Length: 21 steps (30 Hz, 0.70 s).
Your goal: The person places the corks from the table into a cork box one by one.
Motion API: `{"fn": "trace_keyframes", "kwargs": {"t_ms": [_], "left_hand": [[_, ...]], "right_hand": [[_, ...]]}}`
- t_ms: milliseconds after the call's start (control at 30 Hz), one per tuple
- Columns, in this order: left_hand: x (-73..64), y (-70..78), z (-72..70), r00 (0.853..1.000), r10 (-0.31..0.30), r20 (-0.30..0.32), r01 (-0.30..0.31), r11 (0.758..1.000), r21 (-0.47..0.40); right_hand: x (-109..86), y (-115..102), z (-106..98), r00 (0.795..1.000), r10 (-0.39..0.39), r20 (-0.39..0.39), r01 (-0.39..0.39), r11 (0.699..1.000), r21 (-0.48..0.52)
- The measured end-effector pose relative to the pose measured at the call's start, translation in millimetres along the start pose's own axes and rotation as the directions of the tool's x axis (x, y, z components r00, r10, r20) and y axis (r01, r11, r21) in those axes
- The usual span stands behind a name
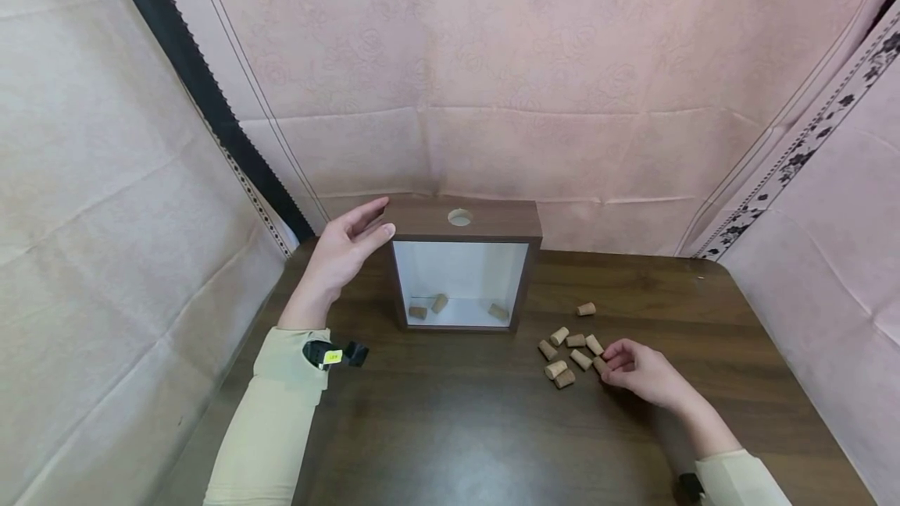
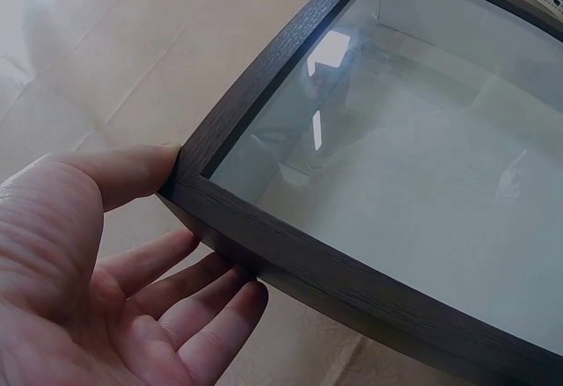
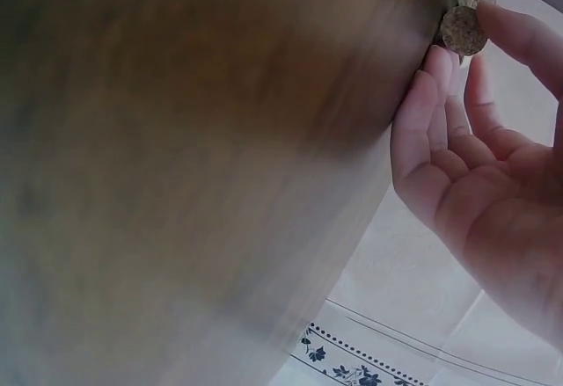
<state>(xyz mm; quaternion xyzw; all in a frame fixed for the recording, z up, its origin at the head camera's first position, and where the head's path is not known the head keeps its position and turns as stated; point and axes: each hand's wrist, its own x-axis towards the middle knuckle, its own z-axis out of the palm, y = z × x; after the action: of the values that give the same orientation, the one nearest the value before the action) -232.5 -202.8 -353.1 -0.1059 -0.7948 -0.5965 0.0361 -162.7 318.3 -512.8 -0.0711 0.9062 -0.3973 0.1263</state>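
Note:
A brown shadow box (image 1: 464,221) stands upright at the back of the table, with a clear front, white inside and a round hole on top. Three corks lie inside, among them a cork (image 1: 440,303) leaning near the middle. My left hand (image 1: 344,250) holds the box's upper left corner, thumb at the front edge. In the left wrist view its fingertips (image 2: 251,294) touch the frame's outer side. On the table my right hand (image 1: 643,369) pinches a cork (image 1: 600,365) at the right edge of a loose group. The right wrist view shows its thumb against a cork's round end (image 3: 464,31).
Several corks (image 1: 580,359) lie loose to the right of the box, and a single cork (image 1: 586,308) lies apart behind them. The dark wooden table (image 1: 450,412) is enclosed by pale cloth (image 1: 534,61) at the back and sides.

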Motion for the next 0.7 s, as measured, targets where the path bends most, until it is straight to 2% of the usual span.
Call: {"fn": "trace_keyframes", "kwargs": {"t_ms": [400, 567, 700], "left_hand": [[-0.7, 1.7, 1.5, 1.0, 0.004, -0.002, -0.004, 1.0, -0.008], [-0.7, 0.8, 1.3, 1.0, 0.002, -0.004, -0.002, 1.0, -0.002], [-0.6, 0.5, 0.9, 1.0, 0.008, -0.003, -0.008, 1.0, -0.001]], "right_hand": [[-6.1, 2, -9, 0.999, 0.031, 0.022, -0.032, 0.999, 0.04], [-10.2, -1, -12, 1.0, 0.011, 0.005, -0.011, 0.998, 0.054], [-11.4, -2, -12, 1.0, -0.018, -0.012, 0.02, 0.994, 0.109]]}}
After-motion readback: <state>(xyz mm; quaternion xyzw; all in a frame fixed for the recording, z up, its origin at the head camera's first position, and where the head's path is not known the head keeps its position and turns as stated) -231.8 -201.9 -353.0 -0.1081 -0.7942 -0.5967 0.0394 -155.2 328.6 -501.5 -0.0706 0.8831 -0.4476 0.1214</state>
